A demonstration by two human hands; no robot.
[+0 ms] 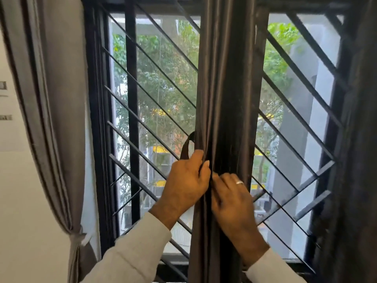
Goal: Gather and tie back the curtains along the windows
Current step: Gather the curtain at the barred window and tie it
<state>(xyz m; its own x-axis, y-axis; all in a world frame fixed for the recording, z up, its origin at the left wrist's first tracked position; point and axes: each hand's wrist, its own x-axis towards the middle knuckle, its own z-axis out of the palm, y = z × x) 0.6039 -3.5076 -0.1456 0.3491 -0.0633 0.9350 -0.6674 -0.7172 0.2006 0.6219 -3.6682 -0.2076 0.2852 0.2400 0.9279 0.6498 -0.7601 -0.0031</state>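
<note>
A dark brown curtain (pixel 226 88) hangs gathered into a narrow column in front of the window's middle post. A dark tie-back strap (pixel 186 147) loops out from its left edge. My left hand (pixel 186 181) grips the strap and the curtain's left folds, thumb over the fabric. My right hand (pixel 231 198), wearing a ring, pinches the folds just right of it, fingers curled into the cloth. The two hands touch at the curtain's front.
A grey curtain (pixel 51 119) at the left is held by a tie-back (pixel 81 238) low down. Another dark curtain (pixel 359 160) hangs at the right edge. Black diagonal window bars (pixel 151 111) lie behind the curtains. A white wall (pixel 18 201) is at the left.
</note>
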